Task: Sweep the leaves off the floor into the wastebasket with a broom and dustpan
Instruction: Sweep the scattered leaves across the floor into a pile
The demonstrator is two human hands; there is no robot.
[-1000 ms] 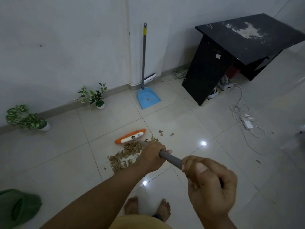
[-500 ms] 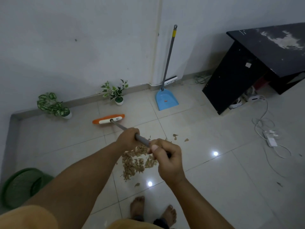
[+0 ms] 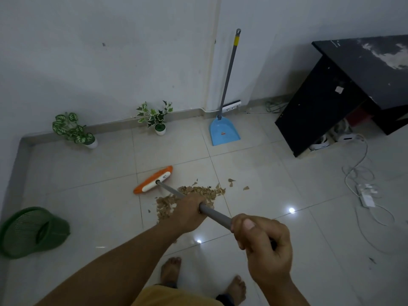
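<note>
On the tiles, both hands — left hand (image 3: 189, 212), right hand (image 3: 262, 244) — grip the broom (image 3: 154, 180); leaves (image 3: 198, 193) partly hidden.

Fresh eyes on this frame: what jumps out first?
The two hands gripping the grey broom handle dominate the foreground: left hand lower on it, right hand nearer the camera. Beyond them the orange broom head sits on the tile at the far left edge of a brown leaf pile. The blue dustpan leans against the back wall, and the green wastebasket lies tipped at far left.
</note>
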